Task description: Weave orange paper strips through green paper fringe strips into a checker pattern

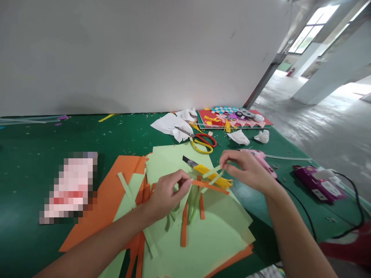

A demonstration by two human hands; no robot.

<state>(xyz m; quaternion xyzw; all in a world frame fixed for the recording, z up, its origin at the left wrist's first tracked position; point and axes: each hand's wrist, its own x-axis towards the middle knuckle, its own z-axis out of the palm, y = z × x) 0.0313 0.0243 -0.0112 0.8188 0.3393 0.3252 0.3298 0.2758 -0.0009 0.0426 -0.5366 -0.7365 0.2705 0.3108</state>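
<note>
My left hand (pixel 169 193) has its thumb and forefinger pinched on the end of an orange paper strip (pixel 214 187), which points to the right. Across from it, the fingertips of my right hand (pixel 243 166) are closed on a light green paper strip (pixel 213 171). Both hands are just above a stack of light green paper sheets (pixel 226 231). Below them, more orange and green strips hang or lie over the paper; how they join is unclear. A yellow utility knife (pixel 225 182) rests on the stack behind the strips, blade toward the upper left.
Behind the paper lie scissors (pixel 214 139) with red and yellow handles and crumpled white tissue (pixel 169 125). Orange sheets (pixel 107 193) and a blurred-out pink item (pixel 69 185) are left. At right are a pink glue gun (pixel 265 162), a purple power strip (pixel 310 183) and black cable.
</note>
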